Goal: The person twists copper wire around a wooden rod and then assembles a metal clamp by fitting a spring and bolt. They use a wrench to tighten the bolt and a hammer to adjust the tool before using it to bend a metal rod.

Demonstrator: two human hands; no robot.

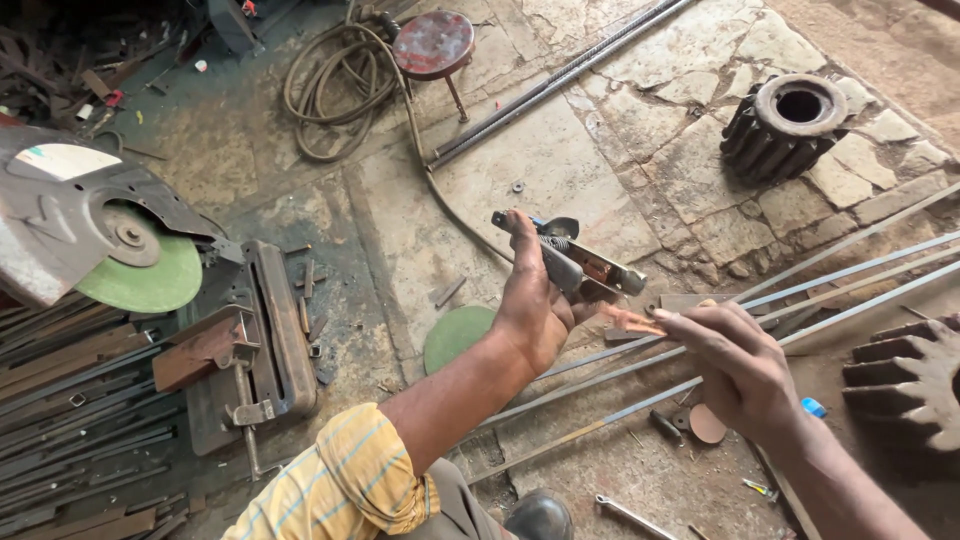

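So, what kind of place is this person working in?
Probably a metal workshop: a chop saw with a green cutting disc, long thin steel rods across the cracked stone floor, and a heavy rusty toothed gear.

The left hand (535,300) is gripping a grey metal clamp tool (575,262), while the right hand (735,365) is pinching a thin copper-coloured strip (628,320) just beside it, above long steel rods (850,275) on the stone floor (560,170).
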